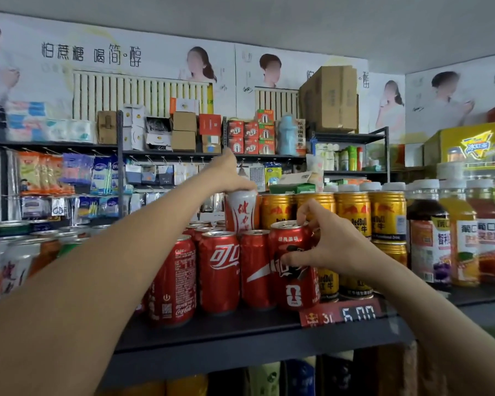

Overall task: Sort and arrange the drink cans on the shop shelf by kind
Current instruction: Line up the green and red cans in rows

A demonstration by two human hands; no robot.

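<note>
My left hand [230, 174] grips the top of a white and orange can [240, 212] that stands above the red cola cans [219, 270]. My right hand [326, 241] holds a red cola can [293, 264] at the right end of the cola row, fingers curled round its side and rim. Gold Red Bull cans [352, 212] are stacked just behind and to the right of it. More white and orange cans [15, 270] and green cans stand at the far left of the dark shelf [240, 335].
Juice bottles [463, 238] with white caps line the shelf's right end. A red price tag [340, 312] is clipped to the shelf edge. Behind stand racks of packets and boxes [183, 130]. Bottles sit on the shelf below.
</note>
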